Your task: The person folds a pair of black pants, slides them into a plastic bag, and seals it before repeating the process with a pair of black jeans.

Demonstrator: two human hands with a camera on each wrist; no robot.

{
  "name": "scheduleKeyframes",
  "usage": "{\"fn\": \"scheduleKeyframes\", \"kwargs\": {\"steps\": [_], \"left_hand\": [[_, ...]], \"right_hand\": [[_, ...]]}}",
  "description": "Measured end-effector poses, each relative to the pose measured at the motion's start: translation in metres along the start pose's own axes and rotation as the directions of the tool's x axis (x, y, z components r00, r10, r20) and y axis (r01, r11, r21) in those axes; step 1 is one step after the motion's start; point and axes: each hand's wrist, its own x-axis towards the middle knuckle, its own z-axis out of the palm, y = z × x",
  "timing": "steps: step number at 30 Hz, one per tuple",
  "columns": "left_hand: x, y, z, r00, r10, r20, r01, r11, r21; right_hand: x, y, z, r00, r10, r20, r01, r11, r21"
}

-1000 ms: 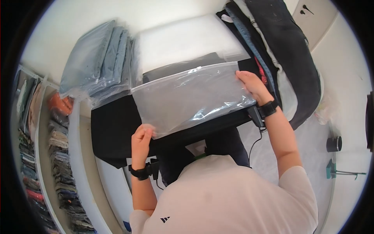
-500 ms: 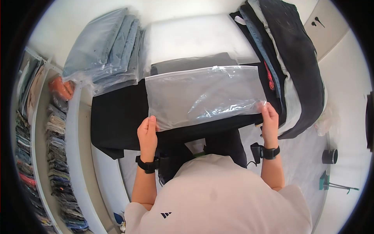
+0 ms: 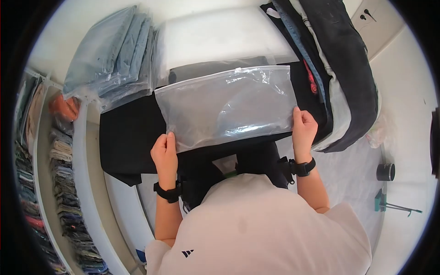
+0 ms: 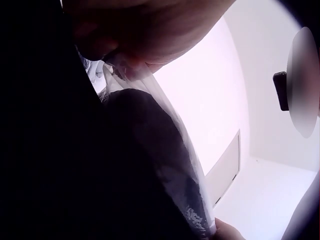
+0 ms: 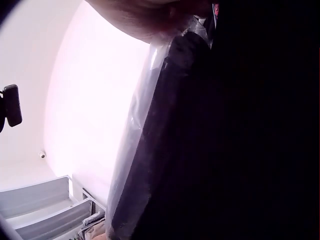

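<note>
Clear bag gripped at both near corners, above the front of the tabletop.
Head view: the clear bag (image 3: 229,107), zip edge away from the person, spans between the hands over the black-covered tabletop (image 3: 130,137); left hand (image 3: 164,153) pinches its near left corner, right hand (image 3: 304,133) its right edge near the corner. Bagged stack (image 3: 105,50) at left, white pile (image 3: 222,36) behind, jeans (image 3: 339,59) at right. Left wrist view: fingers gather film; dark material beyond, inside or behind, cannot tell. Right wrist view: fingers pinch the film, partly in shadow; shelves (image 5: 40,200) lower left.
</note>
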Motion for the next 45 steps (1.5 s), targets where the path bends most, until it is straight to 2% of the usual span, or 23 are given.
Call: {"fn": "scheduleKeyframes", "kwargs": {"steps": [4, 5, 6, 7, 8, 10, 11, 13, 14, 15, 16, 18, 20, 21, 23, 24, 26, 29, 37, 45], "left_hand": [[0.0, 0.0, 0.003, 0.999, 0.023, -0.034, -0.022, 0.999, 0.027], [0.0, 0.0, 0.004, 0.999, 0.021, -0.037, -0.02, 0.999, 0.027], [0.0, 0.001, 0.004, 0.999, 0.021, -0.038, -0.021, 1.0, 0.022], [-0.001, 0.002, 0.004, 0.999, 0.022, -0.037, -0.022, 1.0, 0.018], [-0.001, 0.001, 0.004, 0.999, 0.022, -0.036, -0.021, 1.0, 0.022], [0.0, 0.002, 0.005, 0.997, 0.058, -0.056, -0.057, 0.998, 0.032], [0.003, 0.002, 0.0, 0.996, 0.071, -0.058, -0.069, 0.997, 0.036], [0.006, 0.006, -0.013, 0.982, -0.148, 0.118, 0.138, 0.986, 0.089], [0.005, 0.011, -0.017, 0.983, -0.148, 0.107, 0.139, 0.986, 0.093], [0.006, 0.029, -0.02, 0.987, 0.158, -0.012, -0.15, 0.955, 0.256], [0.007, 0.049, -0.022, 0.885, 0.461, -0.07, -0.389, 0.812, 0.436], [0.012, 0.087, -0.019, 0.807, 0.522, 0.277, -0.591, 0.726, 0.353], [0.021, 0.102, 0.003, 0.618, 0.55, 0.562, -0.762, 0.595, 0.256], [0.028, 0.098, 0.013, 0.626, 0.546, 0.557, -0.756, 0.601, 0.26], [0.042, 0.084, 0.032, 0.454, 0.536, 0.712, -0.888, 0.334, 0.315], [0.05, 0.084, 0.034, 0.457, 0.533, 0.712, -0.887, 0.338, 0.316], [0.061, 0.082, 0.037, 0.409, 0.517, 0.752, -0.905, 0.339, 0.259], [0.064, 0.069, 0.043, 0.433, 0.443, 0.785, -0.883, 0.384, 0.271], [0.073, 0.07, 0.047, 0.425, 0.307, 0.852, -0.843, 0.477, 0.248], [0.075, 0.066, 0.05, 0.438, 0.32, 0.84, -0.826, 0.511, 0.237]], "right_hand": [[0.0, -0.011, -0.004, 1.0, -0.02, -0.014, 0.02, 0.999, 0.05], [-0.006, -0.02, -0.001, 0.95, -0.276, -0.148, 0.266, 0.96, -0.086], [-0.014, -0.032, 0.003, 0.819, -0.523, -0.238, 0.47, 0.848, -0.247], [-0.027, -0.043, 0.004, 0.808, -0.588, 0.044, 0.581, 0.78, -0.233], [-0.038, -0.054, 0.009, 0.726, -0.61, 0.318, 0.678, 0.712, -0.182], [-0.049, -0.075, 0.036, 0.51, -0.561, 0.652, 0.827, 0.529, -0.192], [-0.049, -0.074, 0.044, 0.512, -0.57, 0.642, 0.827, 0.529, -0.19], [-0.047, -0.068, 0.058, 0.511, -0.509, 0.693, 0.841, 0.462, -0.281], [-0.045, -0.068, 0.06, 0.504, -0.515, 0.693, 0.844, 0.463, -0.27], [-0.042, -0.068, 0.062, 0.511, -0.516, 0.687, 0.847, 0.435, -0.304], [-0.04, -0.067, 0.064, 0.52, -0.513, 0.683, 0.848, 0.406, -0.341], [-0.039, -0.068, 0.065, 0.517, -0.504, 0.691, 0.848, 0.413, -0.332], [-0.034, -0.069, 0.061, 0.506, -0.49, 0.71, 0.852, 0.413, -0.322], [-0.028, -0.068, 0.059, 0.482, -0.467, 0.741, 0.864, 0.393, -0.314], [-0.013, -0.069, 0.05, 0.46, -0.44, 0.771, 0.882, 0.324, -0.342], [-0.003, -0.068, 0.043, 0.464, -0.43, 0.774, 0.883, 0.292, -0.367], [0.013, -0.06, 0.035, 0.451, -0.438, 0.778, 0.891, 0.276, -0.361], [0.015, -0.056, 0.036, 0.452, -0.382, 0.806, 0.883, 0.32, -0.344], [0.025, -0.056, 0.043, 0.45, -0.257, 0.855, 0.852, 0.41, -0.325], [0.028, -0.057, 0.045, 0.445, -0.225, 0.867, 0.846, 0.423, -0.325]]}}
